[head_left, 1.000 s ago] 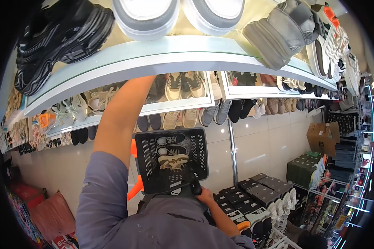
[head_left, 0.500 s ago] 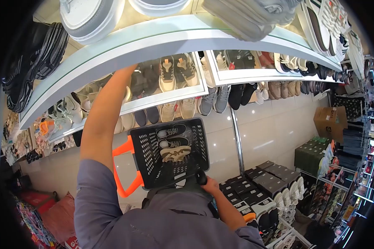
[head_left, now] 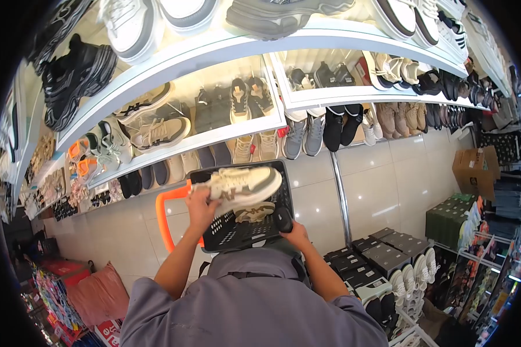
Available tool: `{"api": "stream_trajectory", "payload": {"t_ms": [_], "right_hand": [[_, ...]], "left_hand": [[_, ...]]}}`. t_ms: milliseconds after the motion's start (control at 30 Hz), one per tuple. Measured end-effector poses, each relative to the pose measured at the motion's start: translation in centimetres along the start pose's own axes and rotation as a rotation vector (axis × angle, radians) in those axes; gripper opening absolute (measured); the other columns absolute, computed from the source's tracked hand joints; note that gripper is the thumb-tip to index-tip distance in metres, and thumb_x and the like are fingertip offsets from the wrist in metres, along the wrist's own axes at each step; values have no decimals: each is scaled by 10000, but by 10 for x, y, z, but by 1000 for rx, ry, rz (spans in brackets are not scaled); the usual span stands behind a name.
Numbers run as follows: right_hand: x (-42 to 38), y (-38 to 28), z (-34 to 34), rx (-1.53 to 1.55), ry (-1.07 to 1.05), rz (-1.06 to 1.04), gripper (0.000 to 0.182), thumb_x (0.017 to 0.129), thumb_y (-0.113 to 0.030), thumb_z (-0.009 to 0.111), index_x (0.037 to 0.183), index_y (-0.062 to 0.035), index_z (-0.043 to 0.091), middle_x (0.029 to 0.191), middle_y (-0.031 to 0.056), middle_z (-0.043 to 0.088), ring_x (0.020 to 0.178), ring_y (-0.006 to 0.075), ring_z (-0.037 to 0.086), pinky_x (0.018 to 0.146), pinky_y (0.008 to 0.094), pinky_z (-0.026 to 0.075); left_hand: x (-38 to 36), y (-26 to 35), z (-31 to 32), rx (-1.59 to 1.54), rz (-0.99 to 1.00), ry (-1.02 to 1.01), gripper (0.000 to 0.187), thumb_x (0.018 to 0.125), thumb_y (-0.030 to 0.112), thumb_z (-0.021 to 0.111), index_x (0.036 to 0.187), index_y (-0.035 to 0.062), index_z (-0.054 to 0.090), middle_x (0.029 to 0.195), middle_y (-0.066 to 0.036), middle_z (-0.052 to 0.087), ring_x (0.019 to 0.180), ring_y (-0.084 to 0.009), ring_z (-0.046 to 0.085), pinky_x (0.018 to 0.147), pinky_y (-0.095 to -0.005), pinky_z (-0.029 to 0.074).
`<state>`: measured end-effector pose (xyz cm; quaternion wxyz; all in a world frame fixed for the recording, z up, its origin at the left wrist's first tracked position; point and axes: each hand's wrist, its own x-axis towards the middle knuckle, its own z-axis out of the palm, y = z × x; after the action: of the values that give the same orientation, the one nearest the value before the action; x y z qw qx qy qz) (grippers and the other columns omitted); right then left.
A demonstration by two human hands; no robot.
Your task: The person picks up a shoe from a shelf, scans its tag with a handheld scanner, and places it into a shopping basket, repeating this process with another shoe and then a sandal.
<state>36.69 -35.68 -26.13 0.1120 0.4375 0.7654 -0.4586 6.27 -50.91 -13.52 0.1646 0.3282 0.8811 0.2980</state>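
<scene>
My left hand (head_left: 201,207) grips a cream and grey sneaker (head_left: 246,184) by its heel end, above the black shopping basket (head_left: 228,238). The sneaker lies sideways, toe to the right, and hides part of the basket's inside. A beige and brown shoe (head_left: 255,213) rests in the basket below it. In my right hand (head_left: 297,234), at the basket's right side, is a black rounded object (head_left: 283,220); what it is I cannot make out. The basket's orange handle (head_left: 167,217) sticks out to the left.
Shelves (head_left: 191,139) full of shoes run across the top, with more shoes along the floor beneath. Dark shoe boxes (head_left: 382,254) are stacked at lower right. A metal rail (head_left: 340,196) crosses the floor. A cardboard box (head_left: 476,170) stands farther right.
My left hand has come down from the shelf to above the basket, now with a sneaker in it. My right hand and its black object have moved slightly up. The view has shifted.
</scene>
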Motion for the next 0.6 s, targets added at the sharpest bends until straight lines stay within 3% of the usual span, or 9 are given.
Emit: {"api": "stream_trajectory", "payload": {"t_ms": [67, 133, 167, 200, 267, 300, 400, 600], "right_hand": [[4, 0, -12, 132, 105, -81, 420, 673, -293, 791, 960, -34, 629, 833, 153, 677, 800, 306, 663, 731, 388, 524], [4, -10, -39, 599, -19, 143, 347, 724, -242, 784, 917, 6, 636, 748, 84, 644, 682, 186, 622, 656, 314, 513], [1, -16, -52, 818, -62, 109, 252, 790, -184, 742, 904, 12, 633, 722, 39, 605, 637, 117, 561, 622, 273, 494], [0, -20, -60, 1050, -97, 38, 209, 839, -175, 699, 948, -13, 622, 796, 49, 621, 703, 141, 591, 669, 307, 503], [-2, -28, -76, 1405, -99, 8, 212, 872, -182, 675, 1014, -46, 597, 814, 41, 607, 724, 141, 581, 670, 292, 483], [-2, -26, -84, 1519, -174, 48, 265, 903, -188, 633, 1119, -62, 544, 932, 51, 597, 833, 148, 583, 741, 314, 497], [-14, -35, -106, 1576, -316, -30, 271, 893, -178, 643, 1120, -71, 540, 979, 43, 587, 947, 161, 583, 862, 325, 482], [-43, -37, -113, 1463, -243, -168, 337, 812, -70, 706, 1105, -81, 540, 1008, 34, 588, 970, 170, 586, 860, 340, 492]], "left_hand": [[-39, 18, 3, 21, -7, 11, 264, 655, 166, 778, 764, 63, 561, 743, -61, 547, 781, -258, 520, 817, -402, 297], [-65, 32, 5, 36, -20, 20, 261, 654, 164, 780, 769, 67, 566, 746, -57, 553, 789, -250, 521, 818, -396, 291], [-75, 38, 5, 64, 23, 19, 259, 655, 162, 781, 772, 68, 570, 751, -55, 559, 797, -244, 522, 820, -391, 287], [-82, 45, 5, 93, 66, 18, 257, 655, 160, 782, 775, 69, 573, 757, -53, 564, 804, -238, 523, 821, -386, 283], [-92, 59, 3, 94, 93, 44, 241, 660, 147, 773, 775, 71, 575, 775, -42, 572, 829, -228, 529, 828, -395, 286], [-96, 68, 0, 107, 151, 57, 229, 663, 139, 765, 771, 71, 575, 785, -37, 574, 840, -227, 534, 843, -405, 288], [-104, 84, 2, 130, 266, 108, 206, 667, 124, 748, 769, 72, 577, 802, -30, 578, 863, -226, 542, 870, -422, 293], [-114, 89, -2, 105, 367, 161, 192, 672, 99, 726, 794, 64, 581, 821, -44, 582, 893, -236, 547, 911, -447, 296]]}}
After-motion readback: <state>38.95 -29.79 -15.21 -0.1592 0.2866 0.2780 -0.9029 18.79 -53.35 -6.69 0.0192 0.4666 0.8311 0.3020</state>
